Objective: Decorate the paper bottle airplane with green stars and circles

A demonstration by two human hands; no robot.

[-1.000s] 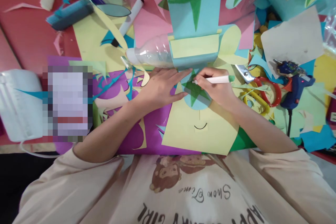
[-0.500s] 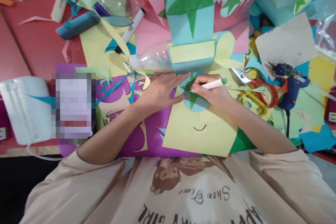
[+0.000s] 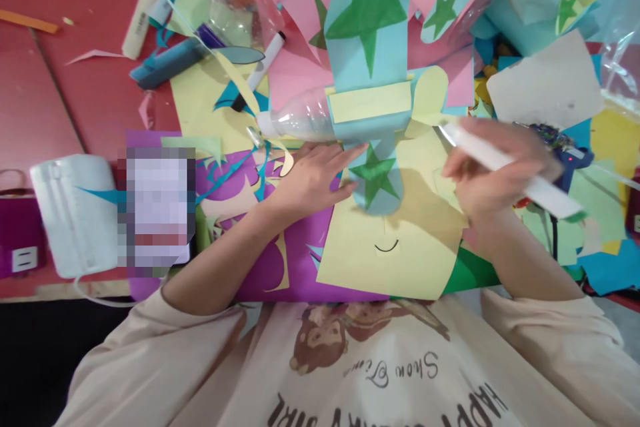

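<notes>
My left hand [image 3: 316, 177] lies with its fingers spread, the fingertips at the left edge of a light blue paper strip with a green star [image 3: 374, 175]. Held in my right hand [image 3: 500, 170], raised to the right of the strip and slightly blurred, is a white marker [image 3: 555, 197] with a green end. Under the strip is a pale yellow sheet [image 3: 400, 273] with a curved black line. A clear plastic bottle [image 3: 305, 115], wrapped in blue and yellow paper, lies on its side above my left hand.
A phone [image 3: 157, 207] and a white case [image 3: 75, 213] are on the left. Markers [image 3: 143, 17] and paper scraps lie at the upper left. A blue glue gun [image 3: 575, 159] is partly hidden behind my right hand. A grey card [image 3: 547, 83] sits at the right.
My right hand has lifted away from the green star and moved right with the marker. The star looks more filled in. My left hand stays beside the strip; the whole view has shifted slightly.
</notes>
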